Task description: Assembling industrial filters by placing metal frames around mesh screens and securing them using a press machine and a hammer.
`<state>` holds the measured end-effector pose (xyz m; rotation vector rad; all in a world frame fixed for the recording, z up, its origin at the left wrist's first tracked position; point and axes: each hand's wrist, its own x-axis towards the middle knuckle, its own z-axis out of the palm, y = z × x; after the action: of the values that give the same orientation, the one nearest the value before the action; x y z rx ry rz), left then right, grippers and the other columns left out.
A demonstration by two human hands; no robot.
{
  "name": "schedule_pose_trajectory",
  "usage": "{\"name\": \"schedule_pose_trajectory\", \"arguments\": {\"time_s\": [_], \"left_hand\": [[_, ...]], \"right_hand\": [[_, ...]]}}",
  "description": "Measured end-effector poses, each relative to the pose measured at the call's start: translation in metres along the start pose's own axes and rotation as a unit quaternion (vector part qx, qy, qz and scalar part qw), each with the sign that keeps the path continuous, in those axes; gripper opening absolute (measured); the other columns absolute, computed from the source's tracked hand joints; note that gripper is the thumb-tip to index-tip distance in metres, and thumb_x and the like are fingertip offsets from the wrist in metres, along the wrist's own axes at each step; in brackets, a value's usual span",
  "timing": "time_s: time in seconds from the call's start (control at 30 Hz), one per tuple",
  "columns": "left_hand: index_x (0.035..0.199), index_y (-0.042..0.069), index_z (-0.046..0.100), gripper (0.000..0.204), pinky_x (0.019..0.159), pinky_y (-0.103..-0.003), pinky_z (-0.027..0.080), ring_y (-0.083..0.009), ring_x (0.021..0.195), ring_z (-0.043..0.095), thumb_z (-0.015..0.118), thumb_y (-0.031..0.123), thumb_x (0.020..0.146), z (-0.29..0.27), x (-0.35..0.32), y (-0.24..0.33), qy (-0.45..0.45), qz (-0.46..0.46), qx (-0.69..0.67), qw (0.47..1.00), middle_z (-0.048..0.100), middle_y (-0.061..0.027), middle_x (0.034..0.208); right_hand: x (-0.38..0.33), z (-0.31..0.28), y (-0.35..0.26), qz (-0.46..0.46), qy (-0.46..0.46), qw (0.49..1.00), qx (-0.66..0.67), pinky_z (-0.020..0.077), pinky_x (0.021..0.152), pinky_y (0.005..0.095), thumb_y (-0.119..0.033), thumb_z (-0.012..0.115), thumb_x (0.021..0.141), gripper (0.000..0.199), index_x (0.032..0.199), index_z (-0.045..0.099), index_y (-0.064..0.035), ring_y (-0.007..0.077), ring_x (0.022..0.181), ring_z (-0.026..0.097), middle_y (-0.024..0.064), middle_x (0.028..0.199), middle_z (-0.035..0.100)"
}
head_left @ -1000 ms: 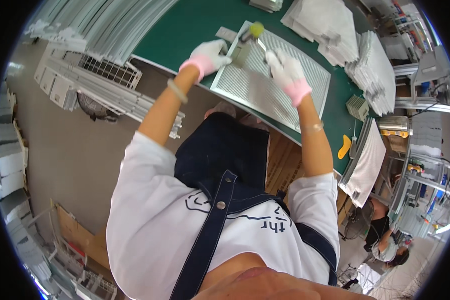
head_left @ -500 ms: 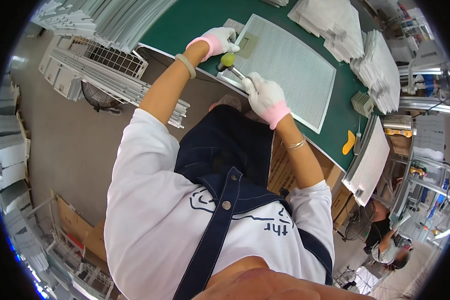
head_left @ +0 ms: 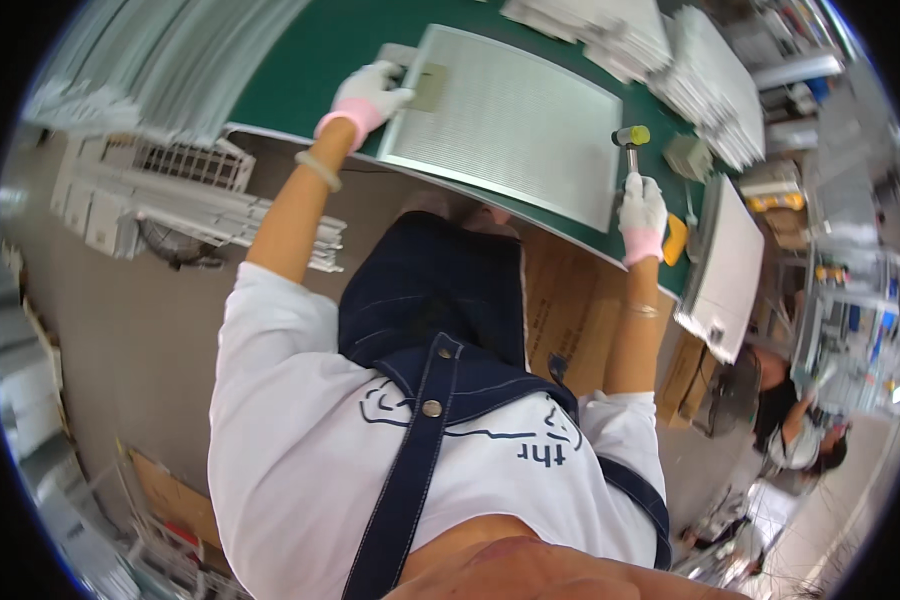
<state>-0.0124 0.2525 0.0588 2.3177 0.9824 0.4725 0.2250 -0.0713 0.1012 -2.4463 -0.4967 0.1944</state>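
Note:
A framed mesh panel (head_left: pixel 515 130), silvery with a pale metal edge, lies flat on the green worktable (head_left: pixel 288 88). A beige square plate (head_left: pixel 430 88) sits at its left end. My left hand (head_left: pixel 372 95), in a white glove with a pink cuff, is closed at the panel's left edge, fingertips on the frame. A small grey block (head_left: pixel 398 54) shows just beyond that hand. Beyond the panel's right edge, my gloved right hand (head_left: pixel 643 207) grips the handle of a small mallet (head_left: pixel 631 138) with a yellow-green and black head.
Stacks of white panels (head_left: pixel 705 85) stand at the far right. A beige block pile (head_left: pixel 688 156), a yellow tool (head_left: pixel 675 240) and a tilted mesh panel (head_left: pixel 722 265) sit by the right edge. Long metal strips (head_left: pixel 170 75) lie at left. Another person (head_left: pixel 802 425) is at lower right.
My right hand has carried the mallet rightward, from the panel's left end to beyond its right edge. My left hand stays at the left edge. The whole view has shifted slightly.

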Motion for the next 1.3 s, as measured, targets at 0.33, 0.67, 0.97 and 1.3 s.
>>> {"name": "schedule_pose_trajectory", "arguments": {"time_s": [0.33,0.67,0.97,1.3], "left_hand": [[0.114,-0.01,0.053,0.055,0.088,-0.033,0.043,-0.0209,0.099,0.056,0.066,0.029,0.077,0.01,0.004,0.013,-0.068,-0.146,-0.453,0.877,0.059,-0.0158,0.111],[0.118,-0.006,0.048,0.038,0.079,-0.025,0.045,-0.0132,0.089,0.057,0.052,0.018,0.088,-0.06,-0.05,0.089,-0.043,-0.018,-0.48,0.876,0.059,-0.0091,0.102],[0.12,-0.005,0.049,0.032,0.088,-0.024,0.039,-0.0108,0.097,0.051,0.049,0.006,0.09,-0.224,-0.147,0.12,0.343,0.075,-0.498,0.793,0.055,-0.0044,0.106],[0.104,0.002,0.055,0.019,0.068,-0.032,0.05,-0.0262,0.083,0.06,0.051,0.012,0.09,-0.507,-0.06,0.032,0.521,-0.03,-0.525,0.673,0.061,-0.012,0.085]], "right_hand": [[-0.03,-0.006,0.022,0.105,-0.049,0.964,0.24,0.0359,0.038,0.0221,-0.03,0.046,0.093,0.032,0.094,0.06,-0.0005,0.009,0.038,0.043,0.0028,0.055,0.052],[0.009,-0.019,0.06,-0.072,0.152,0.977,-0.129,0.0482,0.073,0.0446,-0.028,0.047,0.088,0.021,0.09,0.055,-0.009,0.0341,0.088,0.059,0.0135,0.098,0.057],[-0.033,-0.04,0.02,-0.312,0.221,0.911,-0.155,0.0411,0.088,0.0398,-0.008,0.061,0.073,0.042,0.114,0.051,-0.0026,0.0308,0.102,0.051,0.0135,0.117,0.054],[-0.045,0.029,-0.018,-0.448,0.152,0.881,0.007,0.0449,0.076,0.0405,-0.006,0.06,0.076,0.023,0.098,0.059,-0.0066,0.0299,0.087,0.056,0.0097,0.094,0.062]]}}
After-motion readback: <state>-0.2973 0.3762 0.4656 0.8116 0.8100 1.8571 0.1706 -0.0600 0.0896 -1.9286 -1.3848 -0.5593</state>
